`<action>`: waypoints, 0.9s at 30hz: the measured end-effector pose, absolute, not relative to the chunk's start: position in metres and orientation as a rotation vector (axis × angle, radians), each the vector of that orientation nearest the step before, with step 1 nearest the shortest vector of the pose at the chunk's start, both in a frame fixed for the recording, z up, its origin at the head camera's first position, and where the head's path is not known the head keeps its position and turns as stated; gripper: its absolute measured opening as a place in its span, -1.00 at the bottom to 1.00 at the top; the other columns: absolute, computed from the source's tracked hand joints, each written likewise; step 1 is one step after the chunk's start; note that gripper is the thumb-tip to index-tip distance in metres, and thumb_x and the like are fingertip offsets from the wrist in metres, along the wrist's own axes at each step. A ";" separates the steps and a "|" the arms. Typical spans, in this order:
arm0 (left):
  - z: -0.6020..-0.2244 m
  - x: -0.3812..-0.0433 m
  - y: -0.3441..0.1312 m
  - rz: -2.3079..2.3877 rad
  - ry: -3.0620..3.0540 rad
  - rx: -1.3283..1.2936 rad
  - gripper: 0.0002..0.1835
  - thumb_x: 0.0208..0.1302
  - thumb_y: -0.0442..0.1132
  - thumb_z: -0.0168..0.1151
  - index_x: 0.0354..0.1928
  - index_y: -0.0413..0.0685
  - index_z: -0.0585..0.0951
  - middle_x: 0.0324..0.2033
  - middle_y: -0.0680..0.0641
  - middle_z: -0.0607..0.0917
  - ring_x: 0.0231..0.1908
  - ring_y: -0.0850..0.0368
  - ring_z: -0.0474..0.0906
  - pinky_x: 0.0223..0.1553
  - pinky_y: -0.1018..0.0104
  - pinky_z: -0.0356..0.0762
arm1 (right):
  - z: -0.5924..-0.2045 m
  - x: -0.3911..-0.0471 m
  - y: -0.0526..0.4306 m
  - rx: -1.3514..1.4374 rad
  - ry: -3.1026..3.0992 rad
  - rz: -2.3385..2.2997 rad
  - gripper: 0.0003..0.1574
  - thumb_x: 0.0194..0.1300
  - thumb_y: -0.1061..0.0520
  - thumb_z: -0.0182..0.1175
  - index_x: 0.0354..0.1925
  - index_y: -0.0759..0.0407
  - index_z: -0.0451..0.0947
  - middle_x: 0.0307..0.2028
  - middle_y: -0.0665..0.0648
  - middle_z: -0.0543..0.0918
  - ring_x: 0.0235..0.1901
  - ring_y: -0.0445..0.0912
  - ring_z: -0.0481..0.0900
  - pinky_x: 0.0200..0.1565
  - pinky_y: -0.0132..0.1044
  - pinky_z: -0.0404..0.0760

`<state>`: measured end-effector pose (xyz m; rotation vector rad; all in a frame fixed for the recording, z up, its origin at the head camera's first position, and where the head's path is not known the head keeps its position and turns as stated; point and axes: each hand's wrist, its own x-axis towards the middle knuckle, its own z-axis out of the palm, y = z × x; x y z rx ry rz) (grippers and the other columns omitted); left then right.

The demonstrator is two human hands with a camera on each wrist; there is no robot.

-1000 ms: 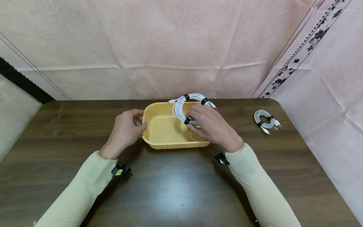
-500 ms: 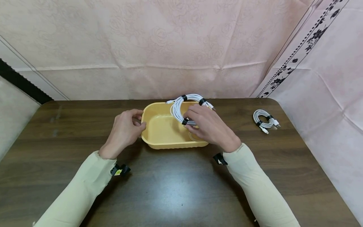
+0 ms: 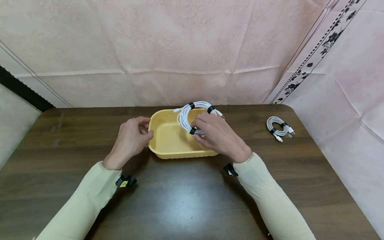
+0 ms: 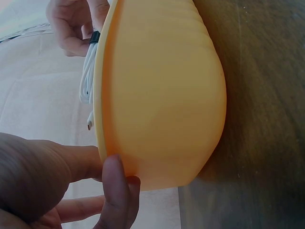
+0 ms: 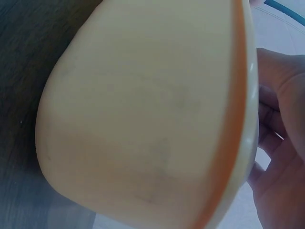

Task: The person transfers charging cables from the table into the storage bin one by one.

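A yellow plastic basket (image 3: 168, 146) stands on the table. My left hand (image 3: 131, 140) pinches its left rim between thumb and fingers; the left wrist view shows the thumb (image 4: 114, 186) against the outer wall. Over the basket's right half, my right hand (image 3: 217, 135) holds a coiled white cable (image 3: 183, 120) bound with black straps. The coil stands tilted, its far side overlapping the back rim, and a connector (image 4: 89, 120) sticks out. Part of a thin white loop shows under the right hand inside the basket, mostly hidden. The right wrist view is mostly the basket's outer wall (image 5: 143, 95).
A second coiled white cable (image 3: 279, 128) with black straps lies on the table at the right. The brown wooden table (image 3: 180, 206) ends at a patterned pink cloth (image 3: 168, 53) behind it. More cloth hangs along the right edge.
The right hand and its cable coil have shifted slightly left and down over the basket. The left hand keeps its grip on the rim. The whole view drifts a little left.
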<state>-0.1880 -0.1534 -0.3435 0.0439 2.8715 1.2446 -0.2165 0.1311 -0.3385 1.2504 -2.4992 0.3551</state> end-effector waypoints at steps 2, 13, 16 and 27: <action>-0.344 -0.188 -0.153 1.246 2.873 0.044 -0.53 0.33 -0.32 0.23 0.27 -0.25 0.54 -0.08 -0.22 0.64 -0.33 0.02 0.70 -0.50 0.34 0.68 | -0.339 -0.217 0.131 1.250 -2.498 0.348 -0.79 0.27 0.14 0.39 -0.12 0.13 0.66 -0.22 0.02 0.65 -0.17 -0.07 0.60 -0.07 -0.17 0.58; -0.344 -0.188 -0.153 1.244 2.880 0.041 -0.53 0.33 -0.33 0.22 0.27 -0.25 0.54 -0.08 -0.22 0.64 -0.29 0.00 0.70 -0.50 0.36 0.69 | -0.340 -0.216 0.129 1.259 -2.483 0.338 -0.80 0.27 0.14 0.38 -0.12 0.12 0.65 -0.22 0.03 0.64 -0.18 -0.06 0.60 -0.07 -0.16 0.58; -0.344 -0.189 -0.153 1.246 2.882 0.045 -0.54 0.32 -0.33 0.22 0.26 -0.25 0.54 -0.08 -0.22 0.65 -0.29 0.00 0.70 -0.50 0.35 0.69 | -0.340 -0.216 0.129 1.259 -2.481 0.338 -0.79 0.27 0.15 0.38 -0.12 0.12 0.65 -0.22 0.02 0.64 -0.18 -0.06 0.60 -0.08 -0.16 0.57; -0.344 -0.188 -0.153 1.243 2.881 0.040 -0.53 0.32 -0.34 0.22 0.27 -0.25 0.54 -0.07 -0.22 0.65 -0.29 0.00 0.70 -0.49 0.36 0.69 | -0.342 -0.215 0.127 1.257 -2.488 0.346 -0.77 0.28 0.13 0.38 -0.09 0.13 0.66 -0.20 0.03 0.66 -0.17 -0.06 0.60 -0.11 -0.16 0.58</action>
